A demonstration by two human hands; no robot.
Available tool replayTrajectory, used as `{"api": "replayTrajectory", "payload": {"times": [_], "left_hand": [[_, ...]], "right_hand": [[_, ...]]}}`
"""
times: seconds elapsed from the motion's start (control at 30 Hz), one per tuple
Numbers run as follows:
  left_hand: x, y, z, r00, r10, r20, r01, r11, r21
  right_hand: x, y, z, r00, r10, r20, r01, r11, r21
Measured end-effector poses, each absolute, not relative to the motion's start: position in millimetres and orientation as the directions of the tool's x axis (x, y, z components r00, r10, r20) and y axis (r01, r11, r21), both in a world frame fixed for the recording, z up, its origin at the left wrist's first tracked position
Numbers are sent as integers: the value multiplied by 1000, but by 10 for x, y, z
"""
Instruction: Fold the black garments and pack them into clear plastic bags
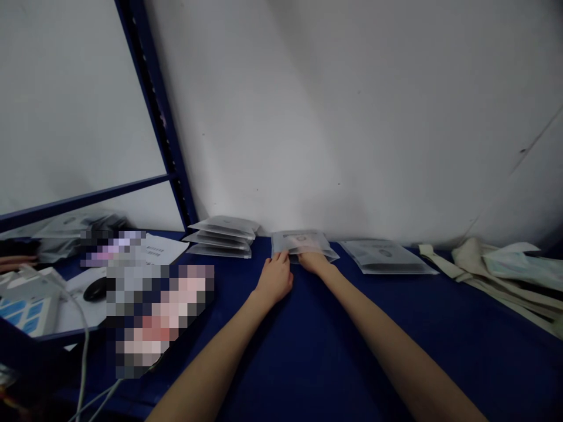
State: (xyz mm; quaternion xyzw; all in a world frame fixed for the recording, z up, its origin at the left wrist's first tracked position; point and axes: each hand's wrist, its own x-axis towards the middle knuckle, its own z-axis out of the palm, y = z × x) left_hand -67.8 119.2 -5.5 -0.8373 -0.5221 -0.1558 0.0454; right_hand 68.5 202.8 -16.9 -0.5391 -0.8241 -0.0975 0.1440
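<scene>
A frosted zip bag (pixel 325 239) with a dark round print lies at the back of the blue table, against the wall. My left hand (pixel 276 276) is closed on its near left edge, fingertips at the plastic. My right hand (pixel 311 261) reaches into or under the bag; I cannot tell which. Its fingers show only as a blur through the plastic. A neat stack of several similar frosted bags (pixel 222 237) stands to the left. To the right another frosted bag (pixel 387 258) lies flat, with the same sort of print.
Beige cloth straps (pixel 475 266) and a shiny packet (pixel 523 266) lie at the far right. On the left are a pixelated object (pixel 169 313), a black mouse (pixel 95 289), printed paper (pixel 160 249) and a white cable (pixel 84 351). Another person's hand (pixel 17 262) shows at the left edge.
</scene>
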Motion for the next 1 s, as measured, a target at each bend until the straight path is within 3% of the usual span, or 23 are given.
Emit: {"api": "replayTrajectory", "payload": {"times": [0.23, 0.37, 0.67, 0.83, 1.0], "left_hand": [[-678, 1179, -71, 418, 862, 288, 892, -449, 47], [-678, 1176, -92, 415, 866, 277, 898, -439, 28], [-681, 1166, -99, 400, 883, 244, 907, -420, 36], [-700, 1180, -82, 329, 901, 283, 901, -390, 193], [-786, 1297, -95, -41, 948, 317, 849, -134, 511]], "right_hand": [[529, 1516, -275, -190, 914, 359, 976, 216, -33], [493, 1174, -259, -121, 955, 270, 991, 133, -25], [719, 1347, -248, -99, 985, 144, 994, 106, -39], [807, 1359, -252, -137, 980, 142, 988, 146, -56], [732, 1207, -201, -167, 972, 164, 983, 176, -44]]}}
